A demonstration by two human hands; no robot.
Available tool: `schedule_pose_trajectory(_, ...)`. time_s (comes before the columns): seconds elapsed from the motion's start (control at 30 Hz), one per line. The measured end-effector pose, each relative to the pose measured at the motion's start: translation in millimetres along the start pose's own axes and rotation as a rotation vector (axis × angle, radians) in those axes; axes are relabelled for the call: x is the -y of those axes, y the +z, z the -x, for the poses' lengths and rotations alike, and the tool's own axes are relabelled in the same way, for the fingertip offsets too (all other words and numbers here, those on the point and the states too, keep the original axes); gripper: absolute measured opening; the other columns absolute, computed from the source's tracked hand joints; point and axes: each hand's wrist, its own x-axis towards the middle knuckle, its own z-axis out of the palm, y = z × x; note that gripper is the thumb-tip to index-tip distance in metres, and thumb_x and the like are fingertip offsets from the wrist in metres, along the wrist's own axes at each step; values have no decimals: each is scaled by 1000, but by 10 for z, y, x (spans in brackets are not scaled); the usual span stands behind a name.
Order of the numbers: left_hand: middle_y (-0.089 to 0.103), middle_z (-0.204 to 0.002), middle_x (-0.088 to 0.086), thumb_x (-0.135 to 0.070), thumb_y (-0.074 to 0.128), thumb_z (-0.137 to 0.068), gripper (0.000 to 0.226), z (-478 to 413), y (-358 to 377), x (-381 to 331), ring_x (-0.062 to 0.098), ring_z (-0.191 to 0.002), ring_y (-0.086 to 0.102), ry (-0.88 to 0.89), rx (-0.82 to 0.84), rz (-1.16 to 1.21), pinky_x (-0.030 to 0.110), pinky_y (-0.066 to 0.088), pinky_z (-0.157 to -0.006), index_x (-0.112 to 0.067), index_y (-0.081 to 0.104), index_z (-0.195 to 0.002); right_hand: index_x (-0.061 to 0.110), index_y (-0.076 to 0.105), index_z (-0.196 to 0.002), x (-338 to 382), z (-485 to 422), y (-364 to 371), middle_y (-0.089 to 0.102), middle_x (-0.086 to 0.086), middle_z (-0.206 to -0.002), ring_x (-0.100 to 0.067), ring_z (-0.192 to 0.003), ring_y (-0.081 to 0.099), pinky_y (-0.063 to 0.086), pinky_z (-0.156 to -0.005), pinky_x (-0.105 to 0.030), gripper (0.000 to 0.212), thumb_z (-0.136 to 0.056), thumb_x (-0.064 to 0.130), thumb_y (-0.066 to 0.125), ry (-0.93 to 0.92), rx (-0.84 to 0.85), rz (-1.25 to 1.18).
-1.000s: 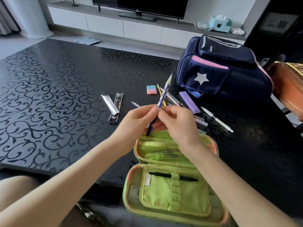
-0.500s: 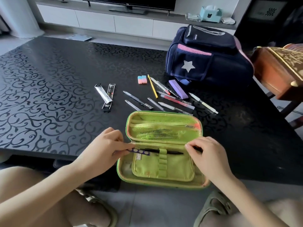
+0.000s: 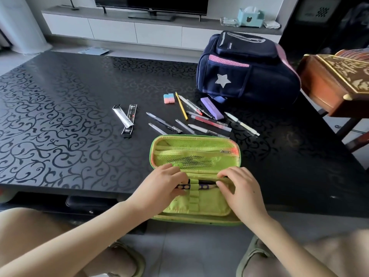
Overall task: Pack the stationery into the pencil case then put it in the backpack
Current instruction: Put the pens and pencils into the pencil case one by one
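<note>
Dotted pencil (image 3: 204,186) lies left-to-right through the elastic loop (image 3: 194,189) of the pencil case (image 3: 199,209), my left hand (image 3: 159,189) pinching its left end, my right hand (image 3: 242,189) curled at the other, grip unclear.

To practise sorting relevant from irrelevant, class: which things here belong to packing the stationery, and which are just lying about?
Belong to the job: pencil case, dotted pencil, pens, yellow pencil, eraser, purple box, packets, backpack.

Just lying about: tissue box, TV, wooden box.
</note>
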Motion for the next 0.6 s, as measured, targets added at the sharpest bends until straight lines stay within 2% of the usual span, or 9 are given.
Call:
schedule_pose_trajectory(0.1,60,-78,-4,-27,81,-65,26,-36,4,32,20,-74,51,-43,-1,17,33,49,-64,-17,62,-80,15,66,-84,-22,17,3,65,6,-83,-18,-78,57,50,-69,-32,15,-73,11,76,-24,-3,5)
schedule_pose_trajectory(0.2,59,-85,-5,-41,78,-65,31,15,-54,137,16,-80,49,-107,-18,37,25,43,-71,-22,64,-83,15,66,-83,-36,21,-1,65,6,-84,-18,-78,57,51,-69,-34,15,-73,15,77,-30,-11,15)
schedule_pose_trajectory(0.3,58,-90,-9,-57,62,-64,39,72,-122,264,11,-84,47,-165,-23,71,17,36,-73,-25,65,-85,17,65,-80,-34,-3,-6,63,7,-84,-16,-78,55,48,-69,-33,19,-70,27,78,-27,-7,38)
schedule_pose_trajectory(0.47,57,-90,-12,-64,53,-62,43,62,-177,435,13,-87,49,-199,3,107,12,35,-76,-29,65,-85,21,65,-74,-30,-160,-85,62,10,-86,-13,-82,54,42,-75,-29,19,-68,38,72,-20,35,38)
schedule_pose_trajectory(0.6,54,-79,-13,-56,55,-71,31,-166,-313,607,6,-75,50,-248,-104,128,16,36,-68,-28,66,-78,19,69,-76,8,-609,-179,66,9,-86,-12,-85,55,40,-83,-27,8,-78,26,70,32,32,-40)
